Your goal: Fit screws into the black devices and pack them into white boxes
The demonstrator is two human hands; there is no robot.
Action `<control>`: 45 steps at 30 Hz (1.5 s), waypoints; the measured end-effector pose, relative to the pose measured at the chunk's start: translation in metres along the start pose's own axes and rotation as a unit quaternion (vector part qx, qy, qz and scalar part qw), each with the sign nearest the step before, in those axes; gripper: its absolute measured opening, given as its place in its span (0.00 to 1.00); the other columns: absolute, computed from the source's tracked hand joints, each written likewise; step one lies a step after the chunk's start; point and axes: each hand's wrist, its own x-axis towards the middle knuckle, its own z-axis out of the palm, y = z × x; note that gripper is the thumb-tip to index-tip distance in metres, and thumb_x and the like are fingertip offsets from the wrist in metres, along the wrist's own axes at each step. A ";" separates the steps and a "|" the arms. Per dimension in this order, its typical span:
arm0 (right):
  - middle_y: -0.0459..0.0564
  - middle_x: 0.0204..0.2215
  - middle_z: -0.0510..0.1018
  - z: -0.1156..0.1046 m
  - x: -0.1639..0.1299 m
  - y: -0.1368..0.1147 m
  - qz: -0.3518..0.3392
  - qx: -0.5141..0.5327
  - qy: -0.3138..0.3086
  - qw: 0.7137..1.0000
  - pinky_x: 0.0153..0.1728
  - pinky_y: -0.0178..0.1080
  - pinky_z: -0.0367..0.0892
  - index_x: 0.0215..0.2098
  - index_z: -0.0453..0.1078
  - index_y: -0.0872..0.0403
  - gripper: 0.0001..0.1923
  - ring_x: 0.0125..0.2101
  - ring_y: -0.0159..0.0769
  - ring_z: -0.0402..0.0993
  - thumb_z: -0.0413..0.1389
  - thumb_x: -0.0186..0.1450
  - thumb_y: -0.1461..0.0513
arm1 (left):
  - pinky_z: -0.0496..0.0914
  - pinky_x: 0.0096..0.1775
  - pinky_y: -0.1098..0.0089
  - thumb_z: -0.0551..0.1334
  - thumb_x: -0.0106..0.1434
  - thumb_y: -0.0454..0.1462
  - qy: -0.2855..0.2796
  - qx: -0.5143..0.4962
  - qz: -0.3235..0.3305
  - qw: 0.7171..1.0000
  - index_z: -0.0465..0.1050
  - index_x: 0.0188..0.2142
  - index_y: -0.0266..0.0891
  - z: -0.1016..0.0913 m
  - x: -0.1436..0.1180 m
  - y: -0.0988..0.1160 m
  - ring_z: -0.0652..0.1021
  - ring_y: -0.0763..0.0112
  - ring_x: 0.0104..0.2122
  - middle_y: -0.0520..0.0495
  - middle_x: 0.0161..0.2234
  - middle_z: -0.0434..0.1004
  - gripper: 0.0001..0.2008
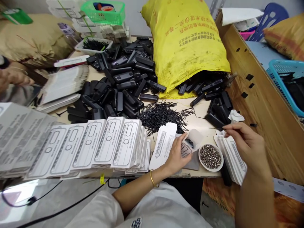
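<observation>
My left hand (177,155) is closed around a small white printed box (186,149). The box's flap stands up, and a black part (190,142) shows in its opening. To the right, my right hand (248,147) pinches a thin dark stick (215,128), its far end pointing left. Between the hands stands a white bowl (222,163) of small silver metal pieces (210,156). A stack of flat white cartons (234,155) lies beneath my right hand. Left of my left hand lies another flat white carton (162,145). Behind it spreads a heap of thin black sticks (163,115).
Printed white boxes (128,142) stand in a row at the left front. Black plastic cases (123,76) are piled behind them. A yellow sack (190,47) spills more cases. A wooden board (261,95) borders the right side. Another person's hand (16,77) is at far left.
</observation>
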 end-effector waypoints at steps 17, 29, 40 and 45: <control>0.48 0.34 0.76 0.113 -0.053 -0.017 0.155 0.250 0.036 0.955 0.35 0.39 0.71 0.43 0.67 0.51 0.12 0.33 0.35 0.74 0.56 0.63 0.56 | 0.61 0.60 0.52 0.59 0.55 0.27 -0.029 -0.014 0.126 0.992 0.56 0.54 0.43 0.001 -0.004 -0.009 0.64 0.58 0.62 0.37 0.61 0.60 0.28; 0.50 0.37 0.79 0.132 -0.071 -0.023 0.009 0.150 0.167 0.974 0.45 0.48 0.70 0.39 0.71 0.51 0.07 0.42 0.41 0.75 0.51 0.67 0.64 | 0.58 0.63 0.51 0.62 0.60 0.34 -0.063 -0.036 0.041 0.997 0.36 0.66 0.40 -0.002 0.002 -0.009 0.63 0.56 0.63 0.33 0.61 0.59 0.42; 0.59 0.49 0.77 0.124 -0.070 -0.015 0.023 0.229 0.203 0.952 0.51 0.61 0.67 0.47 0.71 0.54 0.17 0.50 0.53 0.74 0.49 0.65 0.57 | 0.69 0.55 0.50 0.67 0.53 0.36 -0.055 0.104 0.110 0.987 0.45 0.66 0.35 -0.002 -0.005 0.009 0.68 0.46 0.57 0.31 0.58 0.60 0.46; 0.53 0.33 0.79 0.101 -0.048 -0.016 0.093 0.306 0.290 0.902 0.44 0.61 0.69 0.36 0.75 0.44 0.11 0.38 0.52 0.77 0.52 0.63 0.54 | 0.75 0.47 0.60 0.67 0.55 0.39 0.015 0.176 0.133 0.975 0.30 0.70 0.38 -0.076 -0.045 0.097 0.72 0.53 0.49 0.34 0.54 0.63 0.54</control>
